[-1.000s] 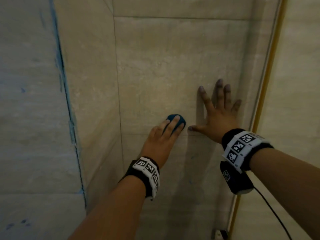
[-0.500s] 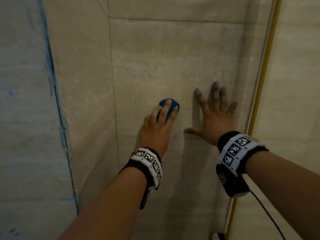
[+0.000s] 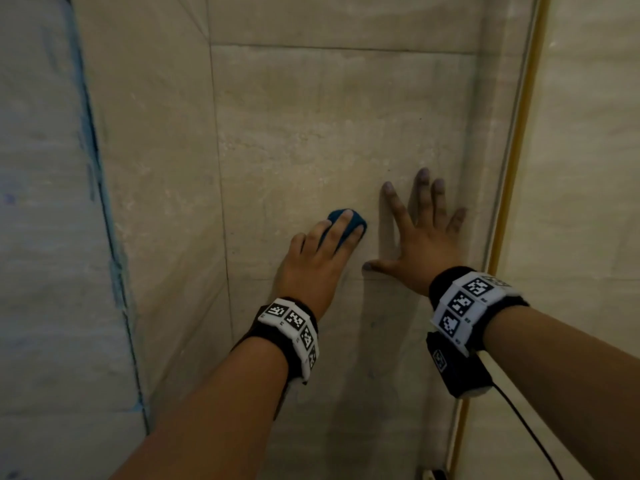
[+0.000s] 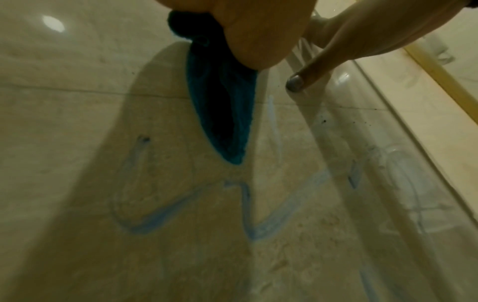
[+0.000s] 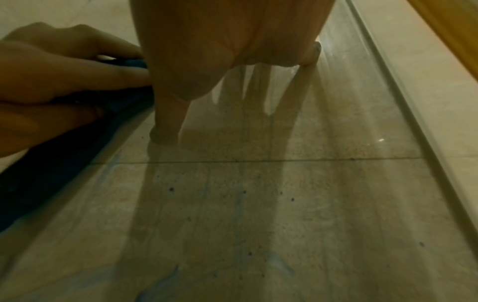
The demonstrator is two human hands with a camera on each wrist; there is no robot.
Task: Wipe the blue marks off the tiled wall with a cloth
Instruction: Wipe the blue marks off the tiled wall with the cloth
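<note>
The left hand presses the bunched blue cloth against the tiled wall under straight fingers (its long axis runs up-down). The right hand lies just beside it, splayed flat, holding nothing; faint blue marks remain below.

two hands, one cloth, two wristbands

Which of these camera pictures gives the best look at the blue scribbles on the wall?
The left wrist view: a zigzag blue mark fills the tile below the cloth. The right wrist view shows only faint blue smears at its bottom edge. In the head view the tile around the hands looks almost bare.
</note>
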